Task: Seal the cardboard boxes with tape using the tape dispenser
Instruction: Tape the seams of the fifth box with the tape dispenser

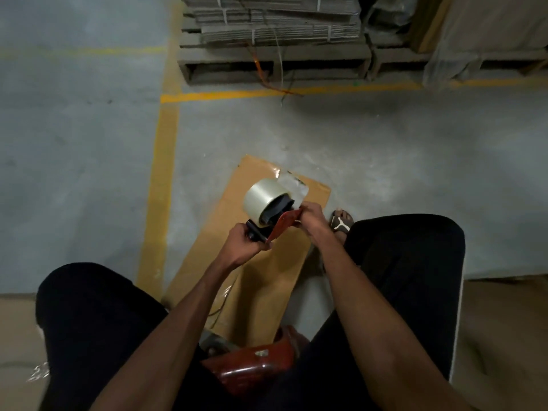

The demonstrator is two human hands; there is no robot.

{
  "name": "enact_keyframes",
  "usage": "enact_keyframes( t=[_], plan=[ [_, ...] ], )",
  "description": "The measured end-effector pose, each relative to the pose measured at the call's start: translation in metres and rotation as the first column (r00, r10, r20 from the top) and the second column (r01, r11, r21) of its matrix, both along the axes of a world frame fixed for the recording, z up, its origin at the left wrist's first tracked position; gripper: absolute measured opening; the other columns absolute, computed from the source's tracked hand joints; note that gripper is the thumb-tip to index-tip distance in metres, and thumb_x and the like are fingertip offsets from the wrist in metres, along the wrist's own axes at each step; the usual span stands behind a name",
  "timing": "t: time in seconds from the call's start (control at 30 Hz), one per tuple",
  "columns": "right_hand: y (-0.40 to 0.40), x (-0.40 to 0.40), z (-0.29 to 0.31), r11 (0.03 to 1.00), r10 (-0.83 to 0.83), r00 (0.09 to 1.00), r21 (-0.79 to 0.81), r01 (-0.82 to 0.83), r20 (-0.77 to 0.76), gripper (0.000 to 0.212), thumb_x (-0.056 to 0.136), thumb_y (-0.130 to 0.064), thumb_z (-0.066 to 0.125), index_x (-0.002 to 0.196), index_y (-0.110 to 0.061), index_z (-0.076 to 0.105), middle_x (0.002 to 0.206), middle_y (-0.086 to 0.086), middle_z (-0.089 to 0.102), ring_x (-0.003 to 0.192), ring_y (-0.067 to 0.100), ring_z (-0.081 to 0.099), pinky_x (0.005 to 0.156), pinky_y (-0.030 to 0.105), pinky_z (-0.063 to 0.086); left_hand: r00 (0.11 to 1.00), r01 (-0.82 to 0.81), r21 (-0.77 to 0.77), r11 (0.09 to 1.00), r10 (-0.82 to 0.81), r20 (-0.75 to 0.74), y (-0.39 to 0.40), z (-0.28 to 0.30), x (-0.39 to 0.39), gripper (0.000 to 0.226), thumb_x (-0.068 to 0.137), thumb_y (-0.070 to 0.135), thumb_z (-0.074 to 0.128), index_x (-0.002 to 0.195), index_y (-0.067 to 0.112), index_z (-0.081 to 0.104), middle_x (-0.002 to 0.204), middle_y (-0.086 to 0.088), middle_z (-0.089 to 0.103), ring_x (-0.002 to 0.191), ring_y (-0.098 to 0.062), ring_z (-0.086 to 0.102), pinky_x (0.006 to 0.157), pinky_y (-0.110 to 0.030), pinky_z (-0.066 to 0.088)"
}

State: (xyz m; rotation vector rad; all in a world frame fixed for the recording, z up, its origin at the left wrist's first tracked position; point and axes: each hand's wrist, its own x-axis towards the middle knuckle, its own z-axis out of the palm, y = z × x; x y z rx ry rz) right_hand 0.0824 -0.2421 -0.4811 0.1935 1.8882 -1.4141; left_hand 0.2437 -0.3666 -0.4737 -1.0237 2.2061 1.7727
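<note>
Seated view, looking down between the knees. We hold the tape dispenser (271,216) in the air above a flattened cardboard box (261,262) that lies on the concrete floor (385,161). The left hand (244,247) has its fingers curled round the black handle at the near end. The right hand (311,219) is at the red frame by the cutting end, fingertips drawn together as if pinching the frame edge or the tape there — which of the two we cannot tell. A clear tape roll (264,200) sits on the hub, and a loose tape tail (293,185) stands out beyond it, unattached to the cardboard.

The step in hand appears to be readying the tape, not yet laying it. To do it well, we judge that the tail should be drawn flat over the front roller without folding onto itself, the left hand keeping the body steady while the right guides the film clear of the blade.

Edges and room: the box runs lengthwise away from us, its far corner near a yellow floor line (161,179), its right edge just beside a sandalled foot (342,222). Open floor lies beyond the far end, well short of the pallet of bundled cardboard (272,34) — ample room for a forward stroke. A second red object (255,369), likely a low stool or tool, sits close under us and could crowd the near end.
</note>
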Motion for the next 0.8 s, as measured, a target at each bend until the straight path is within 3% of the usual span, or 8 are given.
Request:
enact_keyframes(
  t=[0.1,0.17,0.3,0.37,0.43,0.53,0.67,0.8],
  plan=[
    [-0.021,-0.009,-0.008,0.976,0.179,0.973,0.151,-0.156,-0.149,0.050,0.094,0.023,0.041,0.067,-0.014,0.062,0.068,0.003,0.061,0.061,0.018,0.059,0.049,0.018,0.050,0.999,-0.028,-0.016,0.999,0.029,0.026,-0.011,-0.014,0.007,0.026,0.073,0.029,0.085,0.096,0.020,0.077,0.088,0.004,0.077,0.086,-0.010,0.072,0.078,-0.033,0.060],
    [-0.034,-0.021,-0.015,0.937,0.272,0.931,0.289,-0.198,-0.244,0.051,0.087,0.023,0.048,0.057,-0.017,0.057,0.065,0.002,0.059,0.064,0.018,0.057,0.056,0.025,0.048,0.997,-0.047,-0.052,0.998,0.050,0.052,-0.019,-0.026,0.004,0.025,0.073,0.038,0.077,0.089,0.018,0.075,0.079,0.001,0.075,0.075,-0.013,0.071,0.070,-0.041,0.061],
    [-0.064,-0.053,-0.023,0.911,0.280,0.879,0.395,-0.117,-0.385,0.045,0.080,0.017,0.053,0.051,-0.017,0.048,0.066,-0.002,0.052,0.060,0.006,0.046,0.056,0.027,0.039,0.991,-0.113,-0.100,0.989,0.120,0.065,-0.026,-0.027,-0.021,0.019,0.075,0.033,0.068,0.078,0.014,0.070,0.069,0.002,0.067,0.062,-0.017,0.062,0.052,-0.026,0.045],
    [-0.078,-0.071,-0.021,0.896,0.310,0.839,0.431,-0.102,-0.447,0.047,0.075,0.016,0.052,0.047,-0.020,0.042,0.060,-0.006,0.044,0.063,0.009,0.046,0.064,0.027,0.035,0.986,-0.148,-0.106,0.983,0.155,0.059,-0.028,-0.027,-0.038,0.032,0.068,0.040,0.061,0.078,0.010,0.068,0.070,-0.003,0.068,0.061,-0.019,0.059,0.053,-0.028,0.042],
    [-0.087,-0.093,-0.033,0.900,0.291,0.822,0.431,-0.063,-0.490,0.049,0.075,0.017,0.052,0.046,-0.022,0.046,0.061,-0.006,0.050,0.069,0.017,0.050,0.069,0.027,0.036,0.982,-0.165,-0.107,0.980,0.173,0.071,-0.025,-0.032,-0.050,0.035,0.067,0.041,0.059,0.077,0.008,0.066,0.072,-0.008,0.069,0.060,-0.022,0.058,0.053,-0.031,0.043],
    [-0.092,-0.123,-0.050,0.920,0.203,0.843,0.392,0.011,-0.498,0.017,0.083,0.008,0.065,0.082,-0.001,0.080,0.088,0.015,0.076,0.086,0.028,0.070,0.076,0.025,0.048,0.980,-0.138,-0.134,0.981,0.155,0.126,-0.022,-0.052,-0.062,0.030,0.070,0.041,0.062,0.076,0.011,0.065,0.071,-0.004,0.068,0.062,-0.026,0.062,0.052,-0.033,0.047],
    [-0.089,-0.149,-0.067,0.901,0.165,0.851,0.427,0.075,-0.498,0.015,0.089,-0.022,0.079,0.095,-0.009,0.083,0.096,0.011,0.079,0.089,0.027,0.072,0.078,0.024,0.049,0.971,-0.111,-0.141,0.984,0.138,0.194,-0.018,-0.078,-0.065,0.030,0.067,0.038,0.056,0.077,0.010,0.062,0.072,-0.005,0.066,0.064,-0.026,0.062,0.054,-0.031,0.043],
    [-0.092,-0.159,-0.085,0.891,0.218,0.838,0.452,0.039,-0.501,0.013,0.091,-0.023,0.077,0.097,-0.013,0.083,0.100,0.008,0.079,0.093,0.026,0.072,0.078,0.023,0.044,0.965,-0.117,-0.133,0.984,0.144,0.218,-0.013,-0.097,-0.061,0.022,0.066,0.034,0.053,0.066,0.012,0.055,0.065,-0.006,0.061,0.058,-0.026,0.053,0.053,-0.029,0.036]
  ],
)
